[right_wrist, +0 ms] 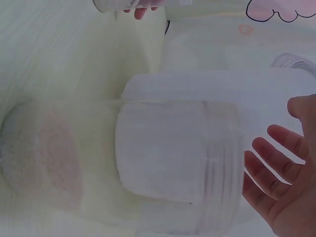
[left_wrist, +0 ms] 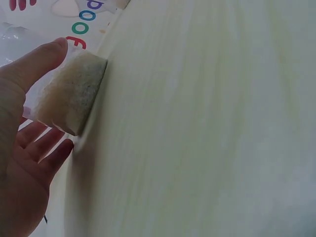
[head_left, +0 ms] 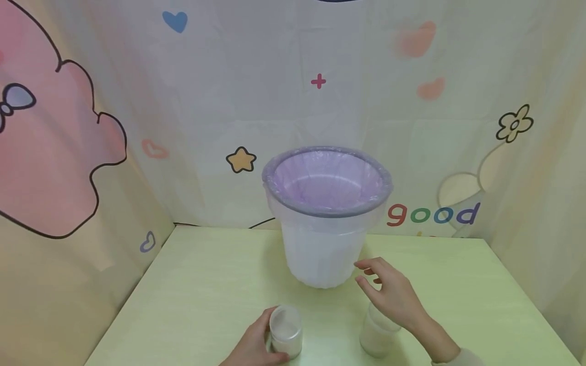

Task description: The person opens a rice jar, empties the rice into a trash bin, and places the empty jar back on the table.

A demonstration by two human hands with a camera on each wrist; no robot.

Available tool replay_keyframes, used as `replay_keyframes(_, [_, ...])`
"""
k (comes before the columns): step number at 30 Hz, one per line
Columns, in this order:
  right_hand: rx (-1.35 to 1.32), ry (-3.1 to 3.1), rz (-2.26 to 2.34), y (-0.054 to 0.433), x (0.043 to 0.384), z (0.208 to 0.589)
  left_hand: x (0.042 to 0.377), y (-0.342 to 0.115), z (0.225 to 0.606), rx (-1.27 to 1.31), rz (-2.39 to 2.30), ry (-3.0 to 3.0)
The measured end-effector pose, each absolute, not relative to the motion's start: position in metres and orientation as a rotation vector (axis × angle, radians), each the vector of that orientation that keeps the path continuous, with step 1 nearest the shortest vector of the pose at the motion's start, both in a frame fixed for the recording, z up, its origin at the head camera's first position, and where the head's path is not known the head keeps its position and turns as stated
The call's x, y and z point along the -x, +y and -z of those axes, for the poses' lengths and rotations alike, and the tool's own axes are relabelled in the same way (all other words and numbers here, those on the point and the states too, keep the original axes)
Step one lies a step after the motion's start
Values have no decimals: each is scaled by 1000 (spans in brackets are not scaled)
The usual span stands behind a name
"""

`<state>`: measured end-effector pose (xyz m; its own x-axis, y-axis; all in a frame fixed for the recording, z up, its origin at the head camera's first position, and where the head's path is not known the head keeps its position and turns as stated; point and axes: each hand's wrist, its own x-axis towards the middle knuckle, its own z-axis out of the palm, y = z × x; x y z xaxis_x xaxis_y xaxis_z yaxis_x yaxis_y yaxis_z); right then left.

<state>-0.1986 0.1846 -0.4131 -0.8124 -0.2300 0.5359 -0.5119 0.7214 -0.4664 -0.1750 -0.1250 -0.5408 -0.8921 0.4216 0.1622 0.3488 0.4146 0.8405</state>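
My left hand curls round a clear jar, thumb at its near side and fingers at its far left side. In the left wrist view this jar holds a pale, grainy layer, and its base is close to the tabletop; the thumb lies along its wall. A second clear jar stands upright to the right, with a pale layer at the bottom. Over it hovers my right hand, fingers loosely bent and apart. The right wrist view shows that hand beyond the jar's rim, holding nothing.
Behind both jars stands a white bin with a translucent lilac liner folded over its rim. The pale yellow-green tabletop ends at a printed curtain at the back. More fabric hangs along both sides.
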Motion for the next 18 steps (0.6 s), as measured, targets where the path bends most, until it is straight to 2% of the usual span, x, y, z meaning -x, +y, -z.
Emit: replay_keyframes(18, [-652, -2471, -868, 167, 199, 415, 176, -119, 531, -689, -1477, 2545])
